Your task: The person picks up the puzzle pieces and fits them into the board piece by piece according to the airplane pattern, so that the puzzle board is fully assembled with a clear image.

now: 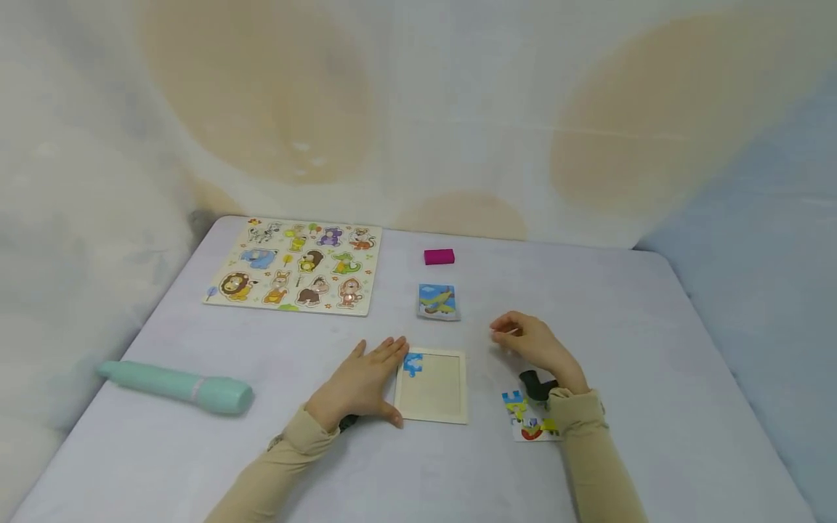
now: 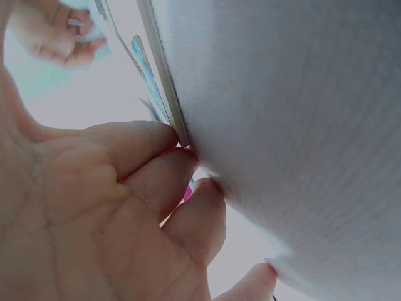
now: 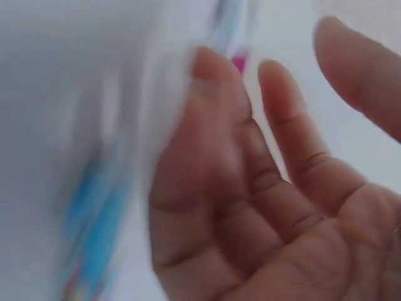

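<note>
Our left hand (image 1: pixel 356 385) merely touches the tray (image 1: pixel 437 396); bumps could shift its blue piece (image 1: pixel 413 362). Right of it, we can't tell if our right hand (image 1: pixel 536 347) grips.

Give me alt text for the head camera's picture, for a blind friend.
A person's left hand touches a puzzle tray holding one blue jigsaw piece; the right hand is near loose jigsaw pieces. An animal puzzle board lies at upper left.

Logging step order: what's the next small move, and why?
Probably fit a loose piece beside the blue section in the tray: most of it is bare, the left hand touches its edge, and the right hand is near, its contents unclear.
</note>
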`<state>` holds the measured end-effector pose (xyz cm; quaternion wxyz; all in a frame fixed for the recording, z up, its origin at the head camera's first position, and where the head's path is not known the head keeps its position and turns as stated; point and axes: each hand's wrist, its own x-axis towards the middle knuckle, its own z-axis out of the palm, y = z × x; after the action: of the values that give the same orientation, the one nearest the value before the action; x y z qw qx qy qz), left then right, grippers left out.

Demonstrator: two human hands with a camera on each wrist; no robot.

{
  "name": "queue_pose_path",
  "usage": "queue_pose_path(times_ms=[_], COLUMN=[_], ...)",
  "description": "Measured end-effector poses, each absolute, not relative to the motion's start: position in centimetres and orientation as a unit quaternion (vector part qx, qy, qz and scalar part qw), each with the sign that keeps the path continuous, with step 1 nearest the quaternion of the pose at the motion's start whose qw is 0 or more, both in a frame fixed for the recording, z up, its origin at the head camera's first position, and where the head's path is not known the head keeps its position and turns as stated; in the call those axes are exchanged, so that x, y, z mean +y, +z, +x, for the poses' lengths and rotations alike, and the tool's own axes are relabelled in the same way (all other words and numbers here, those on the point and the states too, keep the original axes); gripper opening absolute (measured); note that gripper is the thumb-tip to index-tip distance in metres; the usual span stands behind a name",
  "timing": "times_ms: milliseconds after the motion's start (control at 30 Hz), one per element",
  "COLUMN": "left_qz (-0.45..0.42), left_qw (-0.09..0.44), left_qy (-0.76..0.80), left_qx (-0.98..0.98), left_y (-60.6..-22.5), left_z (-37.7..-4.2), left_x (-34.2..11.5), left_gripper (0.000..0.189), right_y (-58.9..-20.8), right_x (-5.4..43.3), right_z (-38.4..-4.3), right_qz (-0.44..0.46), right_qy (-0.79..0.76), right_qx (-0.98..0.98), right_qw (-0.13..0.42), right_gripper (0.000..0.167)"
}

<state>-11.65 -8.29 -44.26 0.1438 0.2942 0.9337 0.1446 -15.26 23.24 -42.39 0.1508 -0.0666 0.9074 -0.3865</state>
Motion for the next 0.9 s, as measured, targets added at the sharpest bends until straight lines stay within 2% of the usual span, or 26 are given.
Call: queue_pose_path(times_ms=[100,300,467,733,900], left_qz=[0.286,0.288,0.295,0.297,0.297], left_qw=[0.143,0.143,0.148,0.143,0.142], left_qy=[0.147,0.153,0.158,0.161,0.162], left_qx=[0.936,0.935,0.93,0.93,0.93], left_y=[-44.1,-44.3,-44.3,-44.0,-44.0], left_z=[-11.5,-11.4,-11.4,-11.4,-11.3], left_x=[-8.6,-8.6,-8.4,-8.4,-8.3], left_gripper=[0.121,0.12,0.12,0.118,0.116], right_y=[-42.8,-43.3,-43.1,-43.0,-42.8], right_x=[25.7,27.9,28.6,27.6,24.8], right_z=[-14.6,-13.7,-13.4,-13.7,-14.1], right_qz=[-0.061,-0.084,-0.067,-0.069,-0.07], right_qy=[-0.358,-0.337,-0.304,-0.306,-0.324], right_qx=[0.922,0.93,0.944,0.943,0.931], right_qw=[0.134,0.119,0.106,0.113,0.15], right_gripper=[0.029,0.04,0.036,0.02,0.02])
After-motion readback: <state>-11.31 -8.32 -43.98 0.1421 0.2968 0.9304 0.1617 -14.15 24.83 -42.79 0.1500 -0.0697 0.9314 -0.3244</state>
